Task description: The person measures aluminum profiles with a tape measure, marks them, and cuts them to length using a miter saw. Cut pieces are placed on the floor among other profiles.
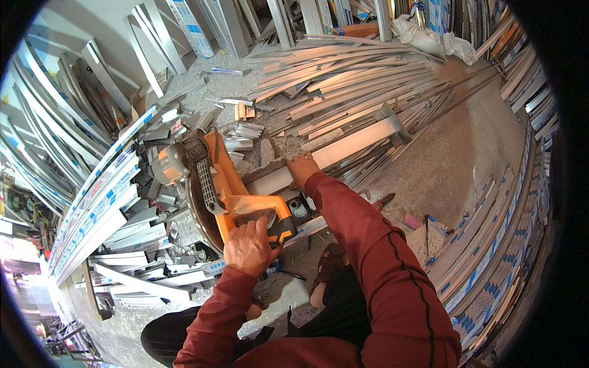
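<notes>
My left hand (248,248) is wrapped round the handle of an orange miter saw (222,162), whose head is lowered in the middle of the view. A dark round blade guard (197,193) sits on the saw's left side. Just right of the saw, my right hand (302,170) grips a long pale metal profile (356,145), its fingers reaching over the far edge by the fence. From there the profile runs away to the upper right, where its end meets a grey metal block (392,122). The saw head hides the profile's left end and the cutting spot.
Many thin strips (350,86) lie piled beyond the profile. Short metal offcuts (138,236) heap left of the saw, beside stacked long white profiles (104,196). More wrapped profiles (491,257) lie along the right. White sacks (423,37) rest at the far right. My feet are close below the saw.
</notes>
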`<state>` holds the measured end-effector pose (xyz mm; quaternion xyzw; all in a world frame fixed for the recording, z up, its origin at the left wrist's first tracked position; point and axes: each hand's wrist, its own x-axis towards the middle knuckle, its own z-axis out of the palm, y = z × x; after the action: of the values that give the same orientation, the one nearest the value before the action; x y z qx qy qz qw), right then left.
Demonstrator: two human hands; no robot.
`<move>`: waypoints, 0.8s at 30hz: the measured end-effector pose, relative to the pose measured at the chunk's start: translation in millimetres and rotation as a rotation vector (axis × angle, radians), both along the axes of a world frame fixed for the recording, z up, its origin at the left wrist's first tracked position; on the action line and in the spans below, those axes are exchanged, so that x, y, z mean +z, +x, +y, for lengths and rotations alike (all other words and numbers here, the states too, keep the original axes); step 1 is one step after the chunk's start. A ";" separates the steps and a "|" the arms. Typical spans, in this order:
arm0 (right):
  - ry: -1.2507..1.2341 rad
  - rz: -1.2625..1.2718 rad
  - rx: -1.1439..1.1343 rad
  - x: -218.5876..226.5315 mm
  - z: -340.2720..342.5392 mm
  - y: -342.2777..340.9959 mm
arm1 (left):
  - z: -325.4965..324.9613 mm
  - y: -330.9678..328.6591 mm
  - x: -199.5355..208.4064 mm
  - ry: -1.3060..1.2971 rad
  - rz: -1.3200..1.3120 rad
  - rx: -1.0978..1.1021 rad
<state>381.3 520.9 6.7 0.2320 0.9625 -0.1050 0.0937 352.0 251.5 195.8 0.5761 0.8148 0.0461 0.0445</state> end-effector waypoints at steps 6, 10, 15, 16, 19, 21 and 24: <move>0.023 0.036 -0.009 1.1 -2.5 2.2 | -2.6 0.7 -4.8 0.022 0.017 -0.010; 0.022 0.115 -0.002 -0.7 -4.9 8.6 | -1.0 1.9 -3.5 0.020 -0.006 -0.018; 0.083 0.150 0.000 -11.5 -6.5 9.3 | 5.7 -13.5 19.5 0.005 -0.034 -0.031; 0.072 0.195 -0.014 -13.5 -6.4 8.7 | 8.4 -20.7 27.7 0.057 -0.001 -0.054; -0.022 0.098 -0.020 -14.2 -6.2 6.1 | 20.9 -53.3 59.8 0.113 0.022 -0.066; -0.001 0.106 0.000 -11.2 -6.2 6.3 | 36.2 -84.1 86.0 0.167 -0.109 -0.097; -0.014 0.126 0.029 -3.9 -6.1 6.4 | 46.3 -122.2 122.2 0.217 0.057 -0.058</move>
<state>387.7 514.8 2.7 0.2104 0.9689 -0.1249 0.0363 229.8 297.9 317.9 0.6021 0.7889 0.1165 -0.0401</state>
